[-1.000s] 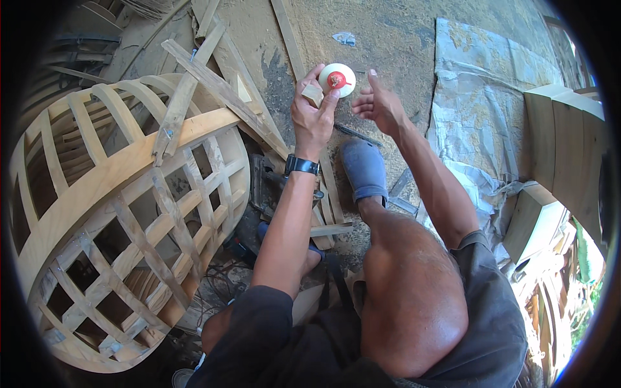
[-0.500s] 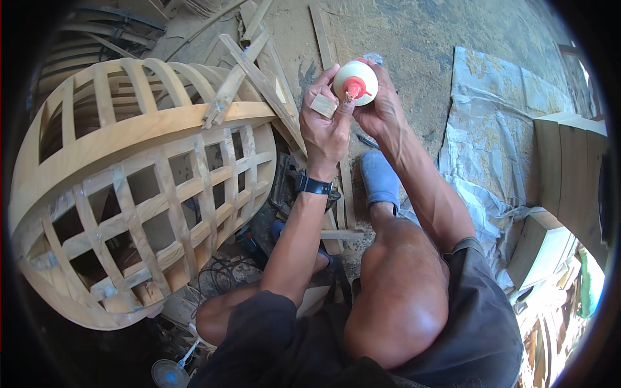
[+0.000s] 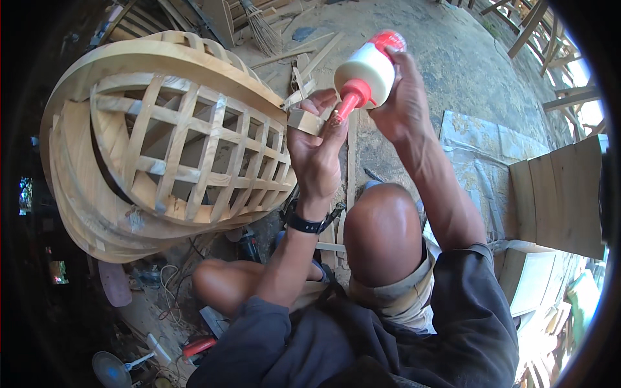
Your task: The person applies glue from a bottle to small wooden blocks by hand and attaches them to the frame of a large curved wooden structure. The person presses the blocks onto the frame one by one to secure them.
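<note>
My right hand (image 3: 407, 100) is wrapped round a white squeeze glue bottle (image 3: 367, 70) with a red base and red cap. The bottle is tilted, its red nozzle (image 3: 350, 102) pointing down and left to the thumb of my left hand (image 3: 317, 165). Between the fingers of that hand sits a small pale wood block (image 3: 305, 121). The nozzle tip looks crusted and lies at my left thumb; whether they touch I cannot tell. To the left of my hands stands a large curved wooden lattice frame (image 3: 210, 132), built of crossing slats.
Wood strips and a broom (image 3: 262, 32) lie beyond the frame. On the right, a pale sheet (image 3: 475, 165) covers the floor beside stacked wooden boxes (image 3: 556, 194). Cords and a red-handled tool (image 3: 199, 346) are at lower left.
The glue bottle has tipped so its side now shows, with my right hand raised a little. My view has shifted, and the lattice frame shows from another angle. The left hand keeps the wood block.
</note>
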The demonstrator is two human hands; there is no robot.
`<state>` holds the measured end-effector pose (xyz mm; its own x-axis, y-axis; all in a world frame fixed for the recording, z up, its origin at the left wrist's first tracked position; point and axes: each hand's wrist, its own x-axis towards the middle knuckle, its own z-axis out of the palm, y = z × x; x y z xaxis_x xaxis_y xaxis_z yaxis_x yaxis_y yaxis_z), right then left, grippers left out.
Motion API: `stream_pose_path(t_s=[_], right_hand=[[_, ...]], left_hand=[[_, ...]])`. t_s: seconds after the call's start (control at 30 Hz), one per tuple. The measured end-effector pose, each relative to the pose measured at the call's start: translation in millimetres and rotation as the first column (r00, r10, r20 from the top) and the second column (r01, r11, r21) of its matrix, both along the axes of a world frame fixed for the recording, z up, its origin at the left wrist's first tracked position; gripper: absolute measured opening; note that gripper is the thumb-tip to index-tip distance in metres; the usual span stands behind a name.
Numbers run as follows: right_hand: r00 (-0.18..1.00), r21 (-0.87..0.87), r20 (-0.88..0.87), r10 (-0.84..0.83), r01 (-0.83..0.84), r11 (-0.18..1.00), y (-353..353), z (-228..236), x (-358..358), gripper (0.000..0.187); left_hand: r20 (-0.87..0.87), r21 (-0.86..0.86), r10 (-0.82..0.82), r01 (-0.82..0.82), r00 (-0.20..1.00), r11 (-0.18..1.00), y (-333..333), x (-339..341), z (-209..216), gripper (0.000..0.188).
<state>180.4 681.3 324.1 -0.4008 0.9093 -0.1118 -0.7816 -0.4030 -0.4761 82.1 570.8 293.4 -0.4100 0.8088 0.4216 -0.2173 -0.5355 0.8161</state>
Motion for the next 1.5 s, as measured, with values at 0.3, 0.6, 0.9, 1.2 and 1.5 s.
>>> stream_pose_path(t_s=[0.3,0.6,0.9,1.2,1.5], right_hand=[[0.981,0.787,-0.184,-0.062,0.184,0.589,-70.8,167.4,13.8,0.037],[0.962,0.828,-0.233,-0.143,0.273,0.489,-106.6,151.0,-15.7,0.040],[0.973,0.717,-0.179,-0.148,0.232,0.658,-71.7,112.1,-29.9,0.059],[0.991,0.597,-0.136,-0.013,0.092,0.797,-33.5,92.3,-39.9,0.052],[0.971,0.582,-0.215,0.102,0.043,0.812,15.2,78.2,-20.0,0.045]], left_hand=[[0.647,0.153,-0.474,0.507,0.597,0.848,-118.4,-21.4,65.2,0.034],[0.663,-0.027,-0.263,0.373,0.701,0.927,-144.8,-26.6,44.8,0.038],[0.079,-0.267,0.136,-0.110,0.988,0.957,-135.7,-40.4,14.0,0.036],[0.127,-0.271,0.199,-0.159,0.972,0.949,-123.3,-67.8,-14.7,0.034],[0.316,-0.433,0.241,-0.086,0.918,0.897,-89.7,-87.9,-84.0,0.022]])
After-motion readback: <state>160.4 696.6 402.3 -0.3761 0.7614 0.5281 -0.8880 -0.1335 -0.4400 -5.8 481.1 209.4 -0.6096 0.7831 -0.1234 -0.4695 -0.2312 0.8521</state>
